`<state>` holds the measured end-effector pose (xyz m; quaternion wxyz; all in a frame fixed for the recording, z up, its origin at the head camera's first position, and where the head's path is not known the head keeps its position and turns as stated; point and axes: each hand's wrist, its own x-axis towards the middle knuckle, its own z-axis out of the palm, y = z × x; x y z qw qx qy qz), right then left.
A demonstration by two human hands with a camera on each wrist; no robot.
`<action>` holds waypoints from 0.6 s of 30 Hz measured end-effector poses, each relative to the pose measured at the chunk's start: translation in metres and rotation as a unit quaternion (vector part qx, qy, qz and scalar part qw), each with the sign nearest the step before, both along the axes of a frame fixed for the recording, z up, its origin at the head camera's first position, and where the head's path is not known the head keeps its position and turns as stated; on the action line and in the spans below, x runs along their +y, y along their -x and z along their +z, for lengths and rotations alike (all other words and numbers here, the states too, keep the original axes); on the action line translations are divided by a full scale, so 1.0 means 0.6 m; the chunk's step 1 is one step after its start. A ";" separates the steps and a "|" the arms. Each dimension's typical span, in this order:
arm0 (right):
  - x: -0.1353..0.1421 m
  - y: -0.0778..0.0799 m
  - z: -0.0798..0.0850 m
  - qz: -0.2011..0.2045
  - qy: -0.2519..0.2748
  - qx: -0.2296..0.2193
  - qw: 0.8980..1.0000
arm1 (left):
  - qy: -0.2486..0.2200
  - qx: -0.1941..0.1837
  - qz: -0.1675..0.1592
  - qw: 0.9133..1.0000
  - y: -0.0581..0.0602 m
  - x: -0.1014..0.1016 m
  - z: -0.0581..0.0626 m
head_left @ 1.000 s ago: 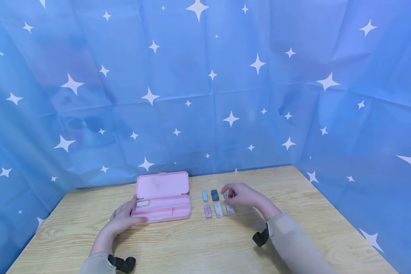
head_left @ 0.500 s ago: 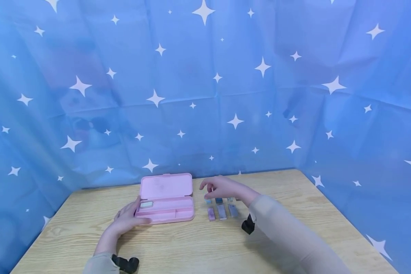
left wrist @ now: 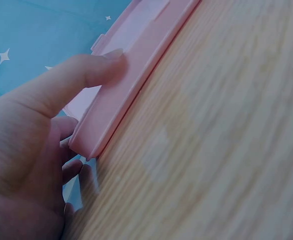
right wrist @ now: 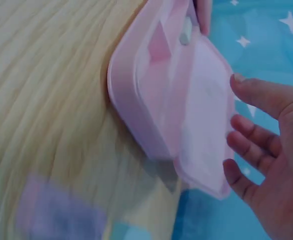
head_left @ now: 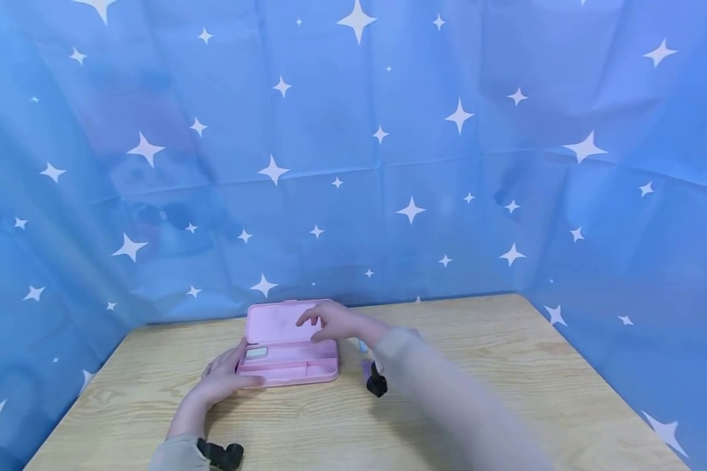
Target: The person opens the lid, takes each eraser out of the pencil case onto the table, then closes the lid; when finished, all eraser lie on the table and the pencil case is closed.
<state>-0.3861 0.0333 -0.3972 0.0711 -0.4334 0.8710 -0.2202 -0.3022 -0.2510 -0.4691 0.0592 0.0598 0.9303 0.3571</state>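
A pink pencil case (head_left: 283,379) lies with its lid (head_left: 271,320) folded back. Inside, at the left end of its long rear compartment, is a small pale green-white block (head_left: 256,352). My left hand (head_left: 222,374) grips the case's left end; in the left wrist view the thumb (left wrist: 104,67) presses on the front wall and the other fingers wrap the end. My right hand (head_left: 332,322) hovers over the right side of the lid, fingers loosely bent and apart. Nothing shows between its thumb and fingers in the right wrist view.
Right of the case lie small blocks, mostly hidden by the right forearm: a light blue one (head_left: 362,346) and a purple one (right wrist: 59,210), blurred. The wooden table (head_left: 306,432) meets a blue star-patterned curtain (head_left: 342,242) at the back.
My right hand has moved left, from the rightmost blocks, across the rows, to above the case lid. The left hand stays on the case. The head view has shifted slightly.
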 end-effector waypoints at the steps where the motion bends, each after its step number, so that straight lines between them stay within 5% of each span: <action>1: -0.010 0.002 -0.004 -0.001 -0.002 0.002 1.000 | 0.001 0.002 0.000 1.000 0.000 0.000 0.000; 18: -0.124 -0.015 -0.029 -0.004 -0.070 0.064 0.995 | 0.001 0.008 0.003 1.000 0.004 -0.001 -0.003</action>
